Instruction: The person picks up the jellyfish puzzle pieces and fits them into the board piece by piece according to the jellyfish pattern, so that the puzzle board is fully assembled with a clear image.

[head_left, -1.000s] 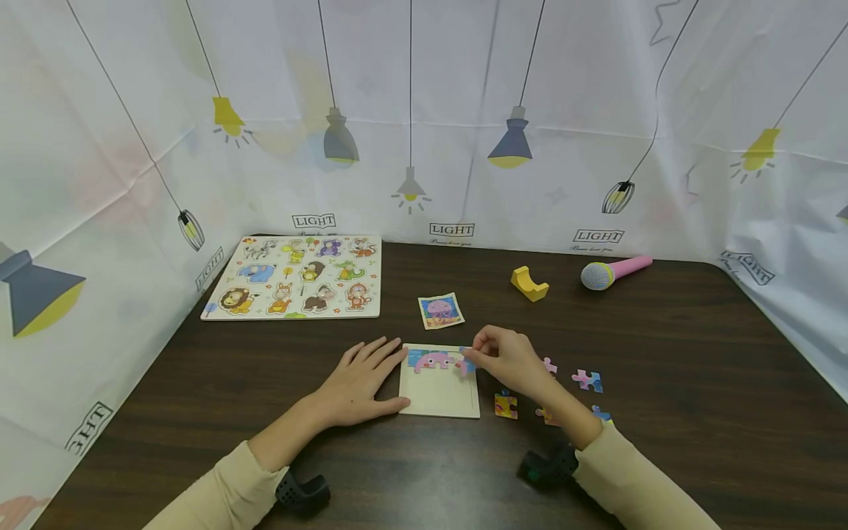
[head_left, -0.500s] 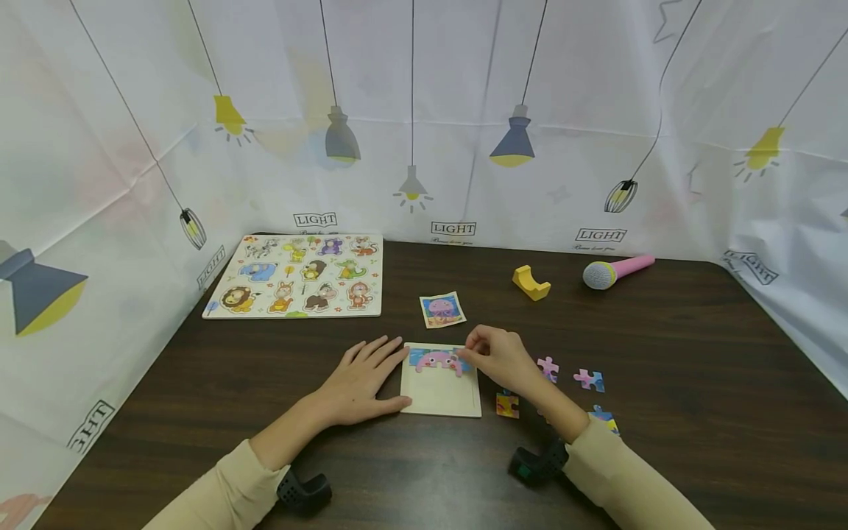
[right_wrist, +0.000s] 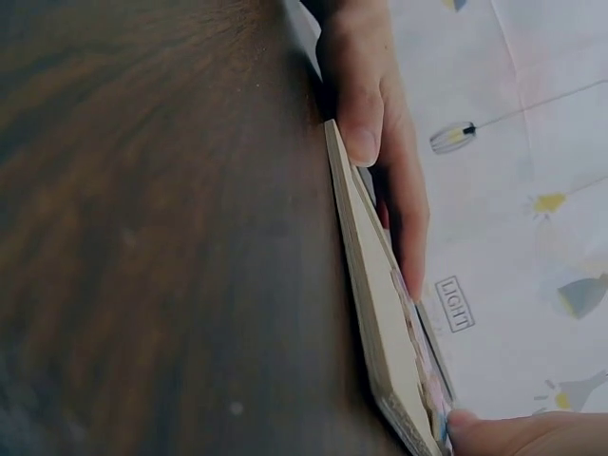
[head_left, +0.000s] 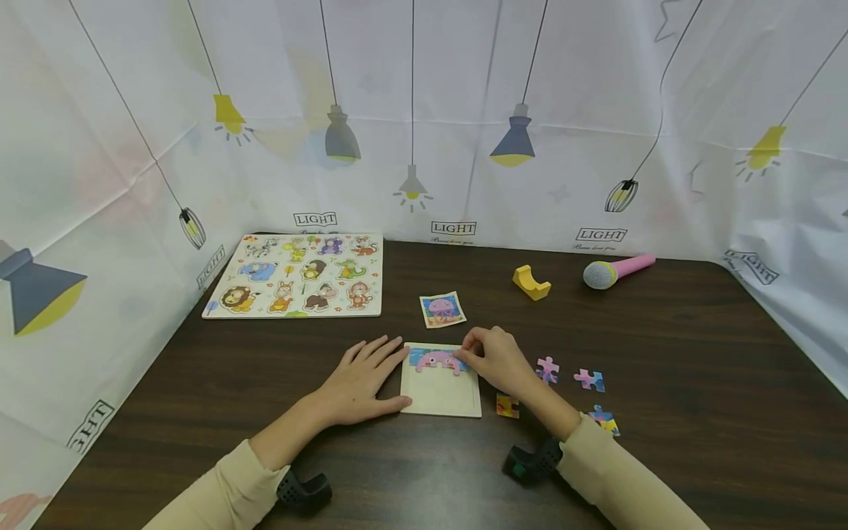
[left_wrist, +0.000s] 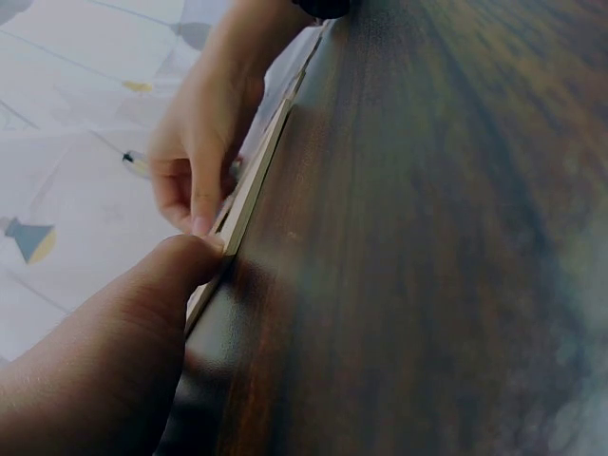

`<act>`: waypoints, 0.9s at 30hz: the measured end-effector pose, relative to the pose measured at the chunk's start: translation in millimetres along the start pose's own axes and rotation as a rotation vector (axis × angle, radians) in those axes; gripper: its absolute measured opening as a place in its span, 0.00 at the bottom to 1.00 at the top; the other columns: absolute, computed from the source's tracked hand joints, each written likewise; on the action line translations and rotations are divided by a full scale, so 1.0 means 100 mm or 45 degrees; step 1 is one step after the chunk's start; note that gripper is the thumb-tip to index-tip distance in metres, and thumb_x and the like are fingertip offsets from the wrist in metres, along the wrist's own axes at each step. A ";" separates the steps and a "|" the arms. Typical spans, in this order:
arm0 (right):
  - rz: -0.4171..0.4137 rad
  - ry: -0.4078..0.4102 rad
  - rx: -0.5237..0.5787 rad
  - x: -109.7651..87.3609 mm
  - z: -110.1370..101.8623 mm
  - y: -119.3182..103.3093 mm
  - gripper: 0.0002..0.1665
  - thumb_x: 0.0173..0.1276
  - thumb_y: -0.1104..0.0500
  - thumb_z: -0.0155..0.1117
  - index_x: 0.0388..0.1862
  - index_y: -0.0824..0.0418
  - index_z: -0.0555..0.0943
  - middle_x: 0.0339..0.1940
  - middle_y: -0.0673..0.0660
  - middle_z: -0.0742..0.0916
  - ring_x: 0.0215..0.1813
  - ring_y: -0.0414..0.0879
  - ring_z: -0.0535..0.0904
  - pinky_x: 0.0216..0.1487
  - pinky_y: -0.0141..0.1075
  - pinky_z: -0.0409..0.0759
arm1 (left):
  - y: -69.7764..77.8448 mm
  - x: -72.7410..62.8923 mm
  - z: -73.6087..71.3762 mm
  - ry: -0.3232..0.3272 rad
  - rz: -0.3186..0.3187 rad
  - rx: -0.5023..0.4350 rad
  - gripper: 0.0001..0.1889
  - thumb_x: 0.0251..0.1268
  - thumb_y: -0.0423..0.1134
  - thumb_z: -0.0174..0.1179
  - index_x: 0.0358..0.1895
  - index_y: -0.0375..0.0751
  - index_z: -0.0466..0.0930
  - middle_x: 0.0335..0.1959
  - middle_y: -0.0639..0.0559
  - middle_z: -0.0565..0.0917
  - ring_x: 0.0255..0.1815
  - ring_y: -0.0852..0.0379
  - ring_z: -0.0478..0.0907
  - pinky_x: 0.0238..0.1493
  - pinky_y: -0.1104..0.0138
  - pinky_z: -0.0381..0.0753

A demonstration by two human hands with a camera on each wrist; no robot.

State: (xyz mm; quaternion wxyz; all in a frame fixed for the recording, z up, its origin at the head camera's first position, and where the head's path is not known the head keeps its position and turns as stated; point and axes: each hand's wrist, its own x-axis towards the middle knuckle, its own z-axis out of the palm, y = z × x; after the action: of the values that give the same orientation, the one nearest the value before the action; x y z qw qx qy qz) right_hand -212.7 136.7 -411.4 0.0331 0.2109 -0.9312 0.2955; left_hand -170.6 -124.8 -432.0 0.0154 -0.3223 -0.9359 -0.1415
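Observation:
A small wooden puzzle tray (head_left: 439,397) lies on the dark table, with blue and pink jigsaw pieces (head_left: 433,359) along its far edge. My left hand (head_left: 361,386) rests at the tray's left side, fingers spread and thumb touching the near-left edge. At the far-right corner my right hand (head_left: 500,361) pinches a pink and blue puzzle piece (head_left: 456,366), partly hidden by the fingertips. In the left wrist view, the left thumb (left_wrist: 195,266) touches the tray's rim. The right thumb (right_wrist: 465,427) is over the tray in the right wrist view.
Several loose puzzle pieces (head_left: 547,369) lie to the right, some beside the right forearm. Behind the tray is a small octopus picture card (head_left: 442,311). Farther back are an animal puzzle board (head_left: 291,276), a yellow arched block (head_left: 531,283) and a pink toy microphone (head_left: 617,271).
My right hand has shifted slightly left with the puzzle piece, which now sits closer against the neighbouring pieces. The left hand stays in place.

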 end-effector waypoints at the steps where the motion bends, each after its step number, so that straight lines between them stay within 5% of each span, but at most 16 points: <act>1: -0.005 -0.001 -0.007 0.00 0.00 0.00 0.09 0.59 0.54 0.67 0.26 0.57 0.78 0.17 0.46 0.75 0.26 0.42 0.66 0.27 0.35 0.65 | 0.00 0.00 0.00 0.002 0.002 -0.003 0.42 0.60 0.69 0.41 0.72 0.47 0.52 0.72 0.50 0.51 0.72 0.49 0.45 0.65 0.48 0.44; 27: -0.156 0.021 -0.044 0.02 0.03 0.01 0.05 0.55 0.55 0.70 0.29 0.54 0.83 0.19 0.43 0.76 0.28 0.42 0.66 0.31 0.37 0.63 | 0.01 0.00 0.00 -0.015 -0.021 0.000 0.43 0.59 0.71 0.40 0.72 0.48 0.51 0.73 0.51 0.50 0.72 0.50 0.44 0.66 0.49 0.43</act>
State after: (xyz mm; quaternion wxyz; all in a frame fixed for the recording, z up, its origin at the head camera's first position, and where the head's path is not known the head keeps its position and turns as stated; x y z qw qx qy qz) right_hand -215.1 135.4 -414.0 0.0626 0.2644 -0.9212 0.2785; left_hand -170.6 -124.0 -431.3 0.0085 -0.3153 -0.9386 -0.1398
